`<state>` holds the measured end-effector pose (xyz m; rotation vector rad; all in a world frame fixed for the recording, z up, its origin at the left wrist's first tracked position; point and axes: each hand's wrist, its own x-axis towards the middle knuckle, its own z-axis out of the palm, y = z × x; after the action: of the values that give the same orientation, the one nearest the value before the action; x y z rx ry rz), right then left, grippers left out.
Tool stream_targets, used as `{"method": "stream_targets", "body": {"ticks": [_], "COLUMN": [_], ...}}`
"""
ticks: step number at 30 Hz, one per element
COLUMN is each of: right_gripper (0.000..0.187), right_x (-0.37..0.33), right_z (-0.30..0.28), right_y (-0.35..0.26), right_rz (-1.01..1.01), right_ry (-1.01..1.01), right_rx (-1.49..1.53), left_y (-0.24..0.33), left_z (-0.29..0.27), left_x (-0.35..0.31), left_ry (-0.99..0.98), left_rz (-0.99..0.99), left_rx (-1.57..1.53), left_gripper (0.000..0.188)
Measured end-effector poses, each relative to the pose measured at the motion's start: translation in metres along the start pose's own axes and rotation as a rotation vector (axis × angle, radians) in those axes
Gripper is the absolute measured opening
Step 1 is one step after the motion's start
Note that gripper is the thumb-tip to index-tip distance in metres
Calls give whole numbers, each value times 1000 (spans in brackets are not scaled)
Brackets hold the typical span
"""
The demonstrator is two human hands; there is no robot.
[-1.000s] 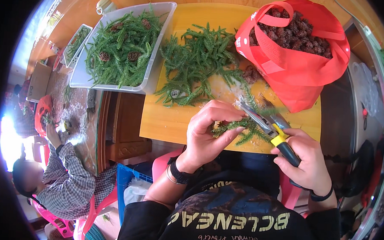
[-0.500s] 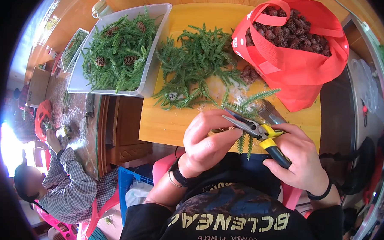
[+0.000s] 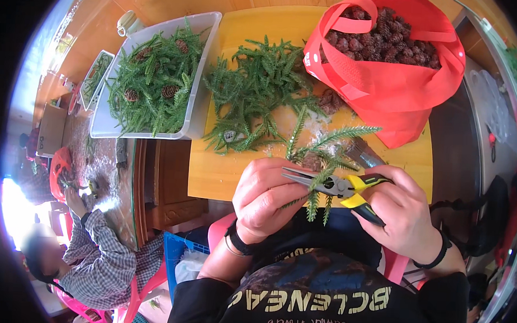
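My right hand (image 3: 403, 211) is closed round the black and yellow handles of needle-nose pliers (image 3: 341, 187). The plier jaws point left, slightly parted, and reach to my left fingers. My left hand (image 3: 268, 196) is closed on an artificial pine sprig (image 3: 340, 133), whose green branches fan out behind and in front of the jaws. A brown pine cone (image 3: 311, 160) shows among its branches. Whether the jaws grip a stem is hidden by the sprig and my fingers.
A heap of green pine sprigs (image 3: 262, 86) lies on the yellow table (image 3: 223, 174). To its left stands a clear plastic bin (image 3: 201, 95) of sprigs with cones; at right, a red bag (image 3: 411, 99) full of cones. Further left, a person (image 3: 101, 253) sits at another table.
The pliers have turned more level and their handles have spread apart. The sprig has shifted in my left hand, so more branches and the cone show. The view has moved slightly.
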<state>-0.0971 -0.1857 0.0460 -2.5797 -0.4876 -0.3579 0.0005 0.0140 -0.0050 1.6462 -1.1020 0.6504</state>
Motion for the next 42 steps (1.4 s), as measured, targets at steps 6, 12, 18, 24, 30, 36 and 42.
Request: {"method": "stream_targets", "body": {"ticks": [6,12,18,24,30,36,42], "right_gripper": [24,27,30,33,33,25,16], "right_x": [1,0,-2,-1,-3,-2,-4], "right_z": [-2,2,6,4,9,21,38], "right_y": [-4,-4,-2,1,7,16,27], "right_rz": [50,19,3,-24,-12,26,91], "right_ry": [-40,-67,-106,-182,-217,-204,-233], "right_rx": [173,58,-33,-53,-71,46,179], "left_y": [-3,0,3,6,5,2,-5], "left_z": [-2,-2,-6,-8,-3,2,8], "left_x": [-4,-3,-6,-8,-7,-12,-21], "left_ry": [-34,-49,-98,-105,-100,-96,-92], "left_rz": [90,116,103,115,70,-8,-96], "left_rx": [-14,33,42,74,123,138,118], "left_gripper": [31,33,35,35,33,29,28]}}
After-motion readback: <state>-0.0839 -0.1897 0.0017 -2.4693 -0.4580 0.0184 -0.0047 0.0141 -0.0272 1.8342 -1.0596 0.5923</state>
